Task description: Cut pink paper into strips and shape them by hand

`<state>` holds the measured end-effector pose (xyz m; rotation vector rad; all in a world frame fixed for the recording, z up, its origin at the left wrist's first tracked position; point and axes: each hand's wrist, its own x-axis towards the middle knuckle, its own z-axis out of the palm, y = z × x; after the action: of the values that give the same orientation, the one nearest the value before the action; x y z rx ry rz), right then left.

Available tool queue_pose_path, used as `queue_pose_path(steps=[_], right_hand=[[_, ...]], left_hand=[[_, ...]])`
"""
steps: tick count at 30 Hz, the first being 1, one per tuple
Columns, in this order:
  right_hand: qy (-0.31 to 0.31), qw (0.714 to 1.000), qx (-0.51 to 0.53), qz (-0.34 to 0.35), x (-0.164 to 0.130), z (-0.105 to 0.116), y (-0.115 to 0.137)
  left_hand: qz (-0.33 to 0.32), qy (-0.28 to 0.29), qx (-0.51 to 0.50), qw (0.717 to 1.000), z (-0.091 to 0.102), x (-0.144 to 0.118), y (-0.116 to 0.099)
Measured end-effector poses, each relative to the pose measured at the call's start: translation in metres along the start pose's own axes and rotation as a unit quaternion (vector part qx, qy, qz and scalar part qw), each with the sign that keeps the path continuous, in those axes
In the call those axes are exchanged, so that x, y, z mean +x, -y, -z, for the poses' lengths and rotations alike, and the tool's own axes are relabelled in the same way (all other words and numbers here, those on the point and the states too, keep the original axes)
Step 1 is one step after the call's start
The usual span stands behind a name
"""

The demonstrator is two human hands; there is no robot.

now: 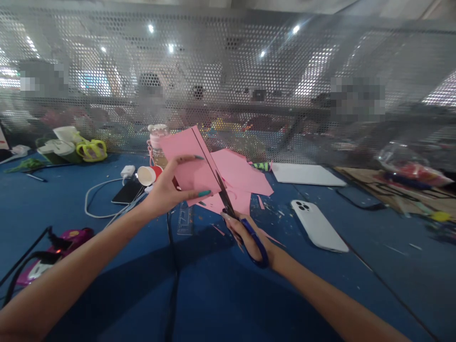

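Note:
My left hand grips a sheet of pink paper and holds it raised and tilted above the table. A dark line runs along the right side of that sheet. In my right hand is a pair of scissors with blue handles, my fingers wrapped through the loops. The blades meet the lower right edge of the sheet, close to the dark line. Behind and below lie more pieces of pink paper, partly covered by the held sheet. A clear ruler rests on the table under my left hand.
A white phone lies right of my hands, and a white sheet behind it. Left are a paper cup, a dark phone, cables and a purple power strip. A perforated metal screen stands along the back.

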<state>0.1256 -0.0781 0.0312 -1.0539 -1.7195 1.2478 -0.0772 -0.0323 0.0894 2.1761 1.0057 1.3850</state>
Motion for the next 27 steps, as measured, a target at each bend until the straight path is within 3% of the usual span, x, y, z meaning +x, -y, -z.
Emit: queue_pose_path(steps=[10,27], right_hand=[[-0.003,1.0,-0.009,-0.008,0.0014,0.0003,-0.0062],[0.013,0.999,0.02,-0.031,0.0007,0.0004,-0.0067]], left_hand=[[-0.022,0.01,0.006,1.0,0.0019,0.0011,0.0012],[-0.002,0.028,0.003,1.0,0.001,0.0011,-0.0004]])
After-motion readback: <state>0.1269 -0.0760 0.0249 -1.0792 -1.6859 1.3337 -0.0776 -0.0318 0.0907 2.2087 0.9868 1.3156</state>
